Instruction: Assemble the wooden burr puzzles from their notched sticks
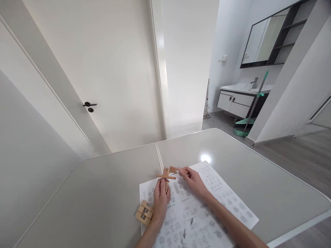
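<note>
- Crossed wooden pieces point(166, 177) are hovering by the printed sheet's point(227, 187) far edge, the left hand's point(161, 195) grip holding them.
- The right hand's point(191, 179) grip is pinching a wooden stick point(173, 169) beside them.
- A wooden block point(141, 217) is overlapping the sheet's left edge.
- The bench point(103, 193) is carrying everything.

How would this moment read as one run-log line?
left hand: holds crossed wooden pieces | right hand: holds wooden piece | printed sheet: on table, beneath hands | interlocked wooden block: at sheet's left edge

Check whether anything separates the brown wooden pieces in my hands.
Nothing visible stands between the brown wooden stick in your right hand and the crossed wooden pieces in your left hand; contact is unclear.
</note>
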Motion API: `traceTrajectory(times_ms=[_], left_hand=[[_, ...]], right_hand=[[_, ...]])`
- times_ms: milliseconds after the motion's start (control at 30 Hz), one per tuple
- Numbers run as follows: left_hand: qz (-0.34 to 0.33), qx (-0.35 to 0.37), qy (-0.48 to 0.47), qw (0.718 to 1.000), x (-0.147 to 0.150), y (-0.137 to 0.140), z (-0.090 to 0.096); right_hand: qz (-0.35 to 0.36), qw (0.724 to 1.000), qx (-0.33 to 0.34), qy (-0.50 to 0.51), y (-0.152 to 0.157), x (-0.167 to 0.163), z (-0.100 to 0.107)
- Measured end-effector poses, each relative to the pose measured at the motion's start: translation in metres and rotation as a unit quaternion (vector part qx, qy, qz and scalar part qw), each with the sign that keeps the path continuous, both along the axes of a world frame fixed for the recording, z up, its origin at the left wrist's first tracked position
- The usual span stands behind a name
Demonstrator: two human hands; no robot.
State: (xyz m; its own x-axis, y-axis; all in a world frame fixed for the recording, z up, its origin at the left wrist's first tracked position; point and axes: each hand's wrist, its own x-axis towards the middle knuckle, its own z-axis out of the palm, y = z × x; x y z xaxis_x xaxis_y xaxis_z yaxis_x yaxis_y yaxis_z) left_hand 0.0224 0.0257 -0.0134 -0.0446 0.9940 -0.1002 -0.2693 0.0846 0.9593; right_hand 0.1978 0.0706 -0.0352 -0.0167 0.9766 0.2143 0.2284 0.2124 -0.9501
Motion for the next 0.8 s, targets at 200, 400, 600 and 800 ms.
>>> traceTrajectory(times_ms=[200, 400, 600, 800], left_hand=[[0.010, -0.003, 0.002, 1.000, 0.003, -0.001, 0.006], [0.007, -0.004, 0.005, 1.000, 0.002, -0.001, 0.004], [0.003, -0.004, 0.002, 1.000, 0.001, 0.000, 0.000], [-0.001, -0.003, 0.010, 1.000, 0.000, 0.000, 0.001]], right_hand=[[0.072, 0.976, -0.065, 0.196, -0.003, 0.006, 0.009], [0.098, 0.952, -0.082, 0.279, -0.004, 0.004, 0.010], [0.067, 0.936, -0.103, 0.329, -0.002, 0.007, 0.009], [0.111, 0.911, -0.173, 0.358, -0.005, 0.004, 0.012]])
